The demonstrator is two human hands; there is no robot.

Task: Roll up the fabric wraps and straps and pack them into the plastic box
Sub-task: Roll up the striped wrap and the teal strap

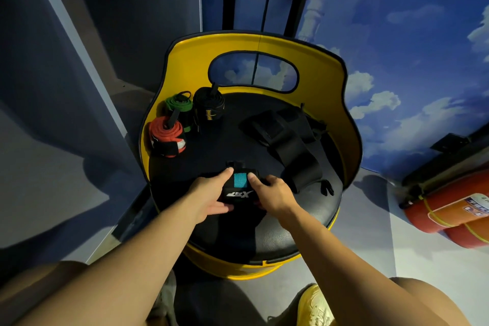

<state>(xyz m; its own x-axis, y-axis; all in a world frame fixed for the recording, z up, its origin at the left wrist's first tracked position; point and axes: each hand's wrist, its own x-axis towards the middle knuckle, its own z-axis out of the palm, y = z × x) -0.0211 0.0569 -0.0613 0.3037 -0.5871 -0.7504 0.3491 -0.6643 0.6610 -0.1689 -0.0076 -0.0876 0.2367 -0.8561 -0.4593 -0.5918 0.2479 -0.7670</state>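
Note:
A black wrap (239,188) with a teal patch and white lettering lies rolled at the front of the black seat cushion (227,145). My left hand (211,194) grips its left side and my right hand (272,193) grips its right side, thumbs on top. Three rolled wraps stand at the back left: a red one (166,137), a green one (180,107) and a black one with a yellow label (209,103). Loose black straps (288,137) lie unrolled on the right of the cushion. No plastic box is in view.
The cushion sits in a yellow barrel chair (325,74) with a cut-out backrest. A red fire extinguisher (449,209) lies on the floor at the right. Blue walls with painted clouds stand behind. My knees and a yellow shoe (315,304) are below.

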